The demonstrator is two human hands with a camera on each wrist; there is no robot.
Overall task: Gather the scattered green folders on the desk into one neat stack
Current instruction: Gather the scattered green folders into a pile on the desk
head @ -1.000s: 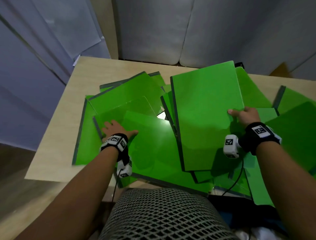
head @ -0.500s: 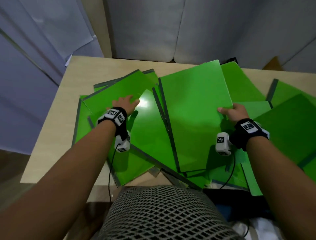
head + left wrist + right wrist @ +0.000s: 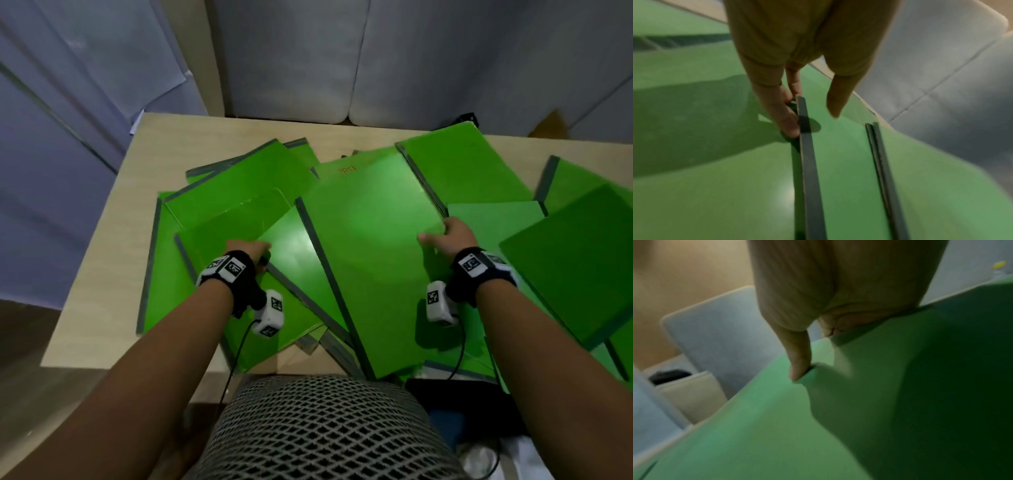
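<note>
Several green folders with grey spines lie fanned and overlapping on the light wooden desk. My left hand pinches the top corner of a slanted folder at its grey spine; the fingers lie under the edge and the thumb above. My right hand grips the right edge of the large centre folder, thumb on top and fingers beneath. More folders spread out at back left, back right and far right.
Grey padded panels stand behind the desk. A bare strip of desk runs along the left and back edges. A black object lies at the near right edge. A mesh-covered rounded shape fills the bottom centre.
My left hand left the front-left folder, reached back, and now pinches the slanted folder's spine corner. My right hand has kept its hold on the centre folder.
</note>
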